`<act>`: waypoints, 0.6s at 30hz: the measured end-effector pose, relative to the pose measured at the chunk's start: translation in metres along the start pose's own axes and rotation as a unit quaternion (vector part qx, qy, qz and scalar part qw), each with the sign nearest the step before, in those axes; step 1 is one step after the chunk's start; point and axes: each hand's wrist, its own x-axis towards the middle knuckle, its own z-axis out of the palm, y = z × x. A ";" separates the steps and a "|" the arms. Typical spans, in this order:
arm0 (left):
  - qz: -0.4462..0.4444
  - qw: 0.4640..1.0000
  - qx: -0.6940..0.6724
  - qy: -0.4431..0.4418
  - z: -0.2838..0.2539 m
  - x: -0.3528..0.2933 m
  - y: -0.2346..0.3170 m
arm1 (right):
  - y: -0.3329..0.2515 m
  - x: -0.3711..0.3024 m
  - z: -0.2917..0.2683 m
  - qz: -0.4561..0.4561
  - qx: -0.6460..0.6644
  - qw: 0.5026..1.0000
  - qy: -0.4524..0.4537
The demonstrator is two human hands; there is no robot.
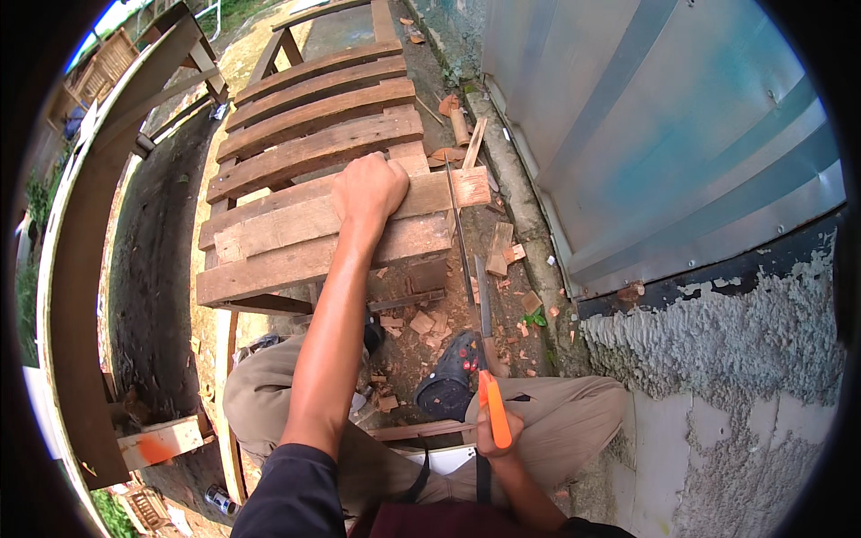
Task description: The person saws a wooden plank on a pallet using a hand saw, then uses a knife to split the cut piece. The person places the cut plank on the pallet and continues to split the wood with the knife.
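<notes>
My left hand [369, 186], arm stretched forward, is closed over a short wooden board [291, 226] and presses it onto a slatted wooden bench [314, 139]. The board's right end sticks out past the bench, its tip pale and freshly cut. My right hand [495, 432], low near my knee, is wrapped round the orange handle of a handsaw [496, 408]. The saw's thin blade points away from me and meets the board close to its right end, to the right of my left hand. Any cut beneath the blade is too small to make out.
Below the bench, wood chips [430, 325] and offcuts [500, 247] litter the ground around my shoe [450, 377]. A flat metal blade [484, 300] lies beside the saw. Corrugated metal sheeting [664, 134] and a rough wall [708, 332] stand at right, a wooden frame [76, 269] at left.
</notes>
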 end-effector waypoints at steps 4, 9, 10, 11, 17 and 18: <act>0.006 0.999 0.004 -0.032 -0.001 -0.001 0.005 | 0.008 0.157 0.049 0.027 0.049 0.997 0.055; 0.024 1.000 0.008 -0.013 -0.005 0.002 0.000 | 0.002 0.183 0.062 0.045 0.060 0.995 0.062; 0.029 1.000 0.009 -0.004 -0.002 0.000 -0.005 | 0.005 0.147 0.055 0.028 0.029 0.998 0.043; 0.020 1.000 0.006 -0.004 0.000 -0.001 -0.004 | 0.009 0.106 0.042 0.016 0.032 0.999 0.012; -0.013 1.000 0.017 -0.023 -0.002 -0.011 -0.002 | -0.007 -0.018 -0.010 0.023 0.026 0.999 -0.040; -0.014 0.999 0.019 -0.028 -0.004 -0.008 0.002 | -0.002 0.014 -0.002 0.031 0.032 0.999 -0.021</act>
